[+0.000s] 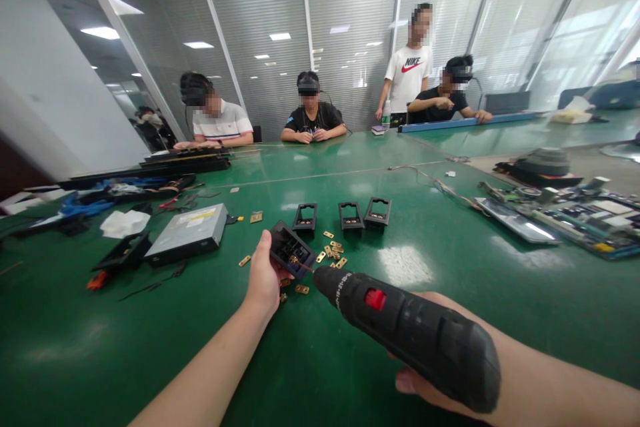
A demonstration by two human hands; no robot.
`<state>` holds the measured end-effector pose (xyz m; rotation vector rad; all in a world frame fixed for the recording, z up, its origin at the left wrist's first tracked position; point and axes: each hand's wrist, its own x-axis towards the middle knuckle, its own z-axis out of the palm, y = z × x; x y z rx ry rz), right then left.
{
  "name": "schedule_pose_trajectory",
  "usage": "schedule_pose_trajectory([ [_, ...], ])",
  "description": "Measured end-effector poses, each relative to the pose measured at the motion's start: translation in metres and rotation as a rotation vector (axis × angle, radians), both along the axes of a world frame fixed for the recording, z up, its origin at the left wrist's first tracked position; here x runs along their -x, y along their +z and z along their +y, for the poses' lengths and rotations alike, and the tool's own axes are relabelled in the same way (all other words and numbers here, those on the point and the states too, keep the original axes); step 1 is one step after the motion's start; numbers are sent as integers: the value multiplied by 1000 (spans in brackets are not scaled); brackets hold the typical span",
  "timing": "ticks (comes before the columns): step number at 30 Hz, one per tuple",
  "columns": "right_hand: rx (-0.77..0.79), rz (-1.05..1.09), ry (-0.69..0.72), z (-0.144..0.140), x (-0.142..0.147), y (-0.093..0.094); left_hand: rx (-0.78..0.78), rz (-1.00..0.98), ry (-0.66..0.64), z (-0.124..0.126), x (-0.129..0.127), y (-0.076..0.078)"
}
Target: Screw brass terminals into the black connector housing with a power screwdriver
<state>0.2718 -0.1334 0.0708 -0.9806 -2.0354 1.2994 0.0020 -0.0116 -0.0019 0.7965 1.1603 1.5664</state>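
Item 1: my left hand [263,273], clenched on a small black plastic frame [291,250], which it holds tilted just above the counter [150,347].

Item 2: my right hand [425,383], wrapped around the grip of a black power screwdriver [410,333] with a red switch; only the fingers show beneath the body. Its bit tip touches the near right corner of the held frame.

Item 3: loose brass clips [333,250], scattered on the green counter just right of and beneath the frame; one more lies left of my left hand.

Item 4: three matching black frames [349,215], standing in a row just beyond the clips.

Item 5: grey optical drive [187,232], to the left, with a white cloth [125,222] and black parts beside it.

Item 6: circuit boards [575,217], far right, well apart from my hands.

Item 7: far edge of the counter, three seated people wearing headsets and one person standing in a white shirt [407,73].
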Motion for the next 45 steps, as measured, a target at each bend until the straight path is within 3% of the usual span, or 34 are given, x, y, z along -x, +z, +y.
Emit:
schedule_pose_trajectory([
  [5,58,45,31,1,1,-2,10,11,-7,-1,0,1],
  [11,-16,30,22,2,0,-5,22,14,-6,0,0,0],
  [19,-3,13,8,3,-1,-6,32,36,-17,0,0,-1],
  [24,61,52,9,1,-1,-9,28,22,-21,-1,0,-1],
  [34,-37,21,-1,5,0,-6,15,0,-14,1,1,-2],
  [45,-116,-4,-21,4,-4,-15,24,12,-8,1,1,-3],
])
